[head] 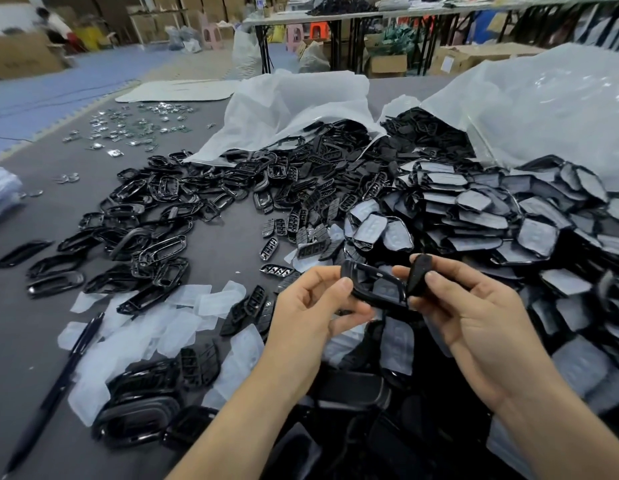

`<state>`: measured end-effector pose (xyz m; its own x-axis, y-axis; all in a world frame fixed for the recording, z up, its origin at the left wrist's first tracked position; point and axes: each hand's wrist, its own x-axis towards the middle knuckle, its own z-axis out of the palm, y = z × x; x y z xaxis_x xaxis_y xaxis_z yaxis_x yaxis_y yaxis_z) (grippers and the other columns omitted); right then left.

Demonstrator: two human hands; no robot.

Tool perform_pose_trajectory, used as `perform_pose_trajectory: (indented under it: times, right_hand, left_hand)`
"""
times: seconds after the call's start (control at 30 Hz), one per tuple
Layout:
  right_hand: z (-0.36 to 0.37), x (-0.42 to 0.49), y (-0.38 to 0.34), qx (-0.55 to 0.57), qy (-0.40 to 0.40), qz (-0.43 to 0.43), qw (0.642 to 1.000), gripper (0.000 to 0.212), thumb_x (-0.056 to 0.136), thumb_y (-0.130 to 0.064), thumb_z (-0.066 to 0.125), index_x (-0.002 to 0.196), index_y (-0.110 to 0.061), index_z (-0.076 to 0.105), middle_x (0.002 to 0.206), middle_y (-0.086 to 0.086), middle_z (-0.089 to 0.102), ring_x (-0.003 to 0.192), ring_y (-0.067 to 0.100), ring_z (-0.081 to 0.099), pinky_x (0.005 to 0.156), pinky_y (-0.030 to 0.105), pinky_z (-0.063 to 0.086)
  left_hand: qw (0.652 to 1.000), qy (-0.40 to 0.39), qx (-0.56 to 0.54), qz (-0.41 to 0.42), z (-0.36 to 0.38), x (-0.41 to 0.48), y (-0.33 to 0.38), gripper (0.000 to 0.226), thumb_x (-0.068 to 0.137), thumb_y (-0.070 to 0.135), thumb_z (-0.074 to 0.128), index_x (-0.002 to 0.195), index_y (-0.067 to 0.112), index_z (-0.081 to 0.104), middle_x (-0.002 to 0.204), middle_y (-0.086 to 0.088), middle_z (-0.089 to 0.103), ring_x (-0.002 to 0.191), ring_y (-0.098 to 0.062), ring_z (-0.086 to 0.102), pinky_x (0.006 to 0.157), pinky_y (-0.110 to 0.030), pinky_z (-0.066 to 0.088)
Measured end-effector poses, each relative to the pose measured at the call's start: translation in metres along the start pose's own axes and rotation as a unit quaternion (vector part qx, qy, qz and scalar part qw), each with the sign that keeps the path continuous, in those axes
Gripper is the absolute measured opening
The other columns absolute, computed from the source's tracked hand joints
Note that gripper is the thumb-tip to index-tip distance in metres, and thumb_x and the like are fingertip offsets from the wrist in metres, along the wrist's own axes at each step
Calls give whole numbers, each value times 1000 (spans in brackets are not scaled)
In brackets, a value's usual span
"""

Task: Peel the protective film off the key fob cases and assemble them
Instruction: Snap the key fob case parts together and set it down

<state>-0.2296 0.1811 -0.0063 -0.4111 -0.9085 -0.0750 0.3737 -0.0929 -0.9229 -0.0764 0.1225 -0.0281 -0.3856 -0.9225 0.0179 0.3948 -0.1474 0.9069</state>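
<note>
Above the heaped table, the left hand (311, 299) pinches a black frame (370, 289) while the right hand (474, 306) grips a dark panel (419, 273) just beside it, so fitting them together looks next, needing careful alignment.

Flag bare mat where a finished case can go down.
Bare grey mat between the frame pile and button inserts; also left of the pen. Crowded right: film-covered cases, and peeled films near the left hand.
</note>
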Motion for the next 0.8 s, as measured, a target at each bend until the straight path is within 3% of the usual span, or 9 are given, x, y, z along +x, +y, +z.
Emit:
perform_pose_trajectory:
  times: [0.27, 0.4, 0.6, 0.8]
  right_hand:
    - [4, -2, -3, 29, 8, 4, 1000, 20, 86, 7, 54, 97, -3, 68, 85, 14, 75, 75, 15, 72, 61, 15, 53]
    - [4, -2, -5, 41, 14, 8, 999, 23, 83, 7, 56, 99, -5, 68, 83, 15, 74, 71, 15, 70, 61, 15, 54]
    - [5, -3, -5, 42, 23, 0, 999, 25, 64, -3, 65, 89, -6, 69, 70, 6, 69, 66, 13, 67, 61, 16, 54]
    - [4, -4, -5, 36, 42, -4, 998, 19, 81, 9, 60, 91, -6, 63, 61, 2, 64, 55, 10, 63, 55, 18, 54]
  left_hand:
    - [1000, 4, -27, -14, -1, 1, 0, 12, 92, 2, 52, 94, 1, 63, 64, -2, 66, 59, -12, 64, 65, -26, 57]
    - [999, 8, -37, -18, -1, 2, -1, 17, 82, 10, 59, 95, 0, 63, 65, -5, 66, 59, -13, 65, 66, -26, 57]
    - [999, 11, -42, -19, -2, 2, -2, 26, 76, 15, 61, 96, 0, 62, 65, -6, 66, 59, -13, 65, 65, -25, 57]
    - [999, 0, -36, -20, -4, 2, -2, 23, 76, 15, 63, 95, 2, 65, 69, -6, 68, 60, -13, 65, 65, -26, 57]
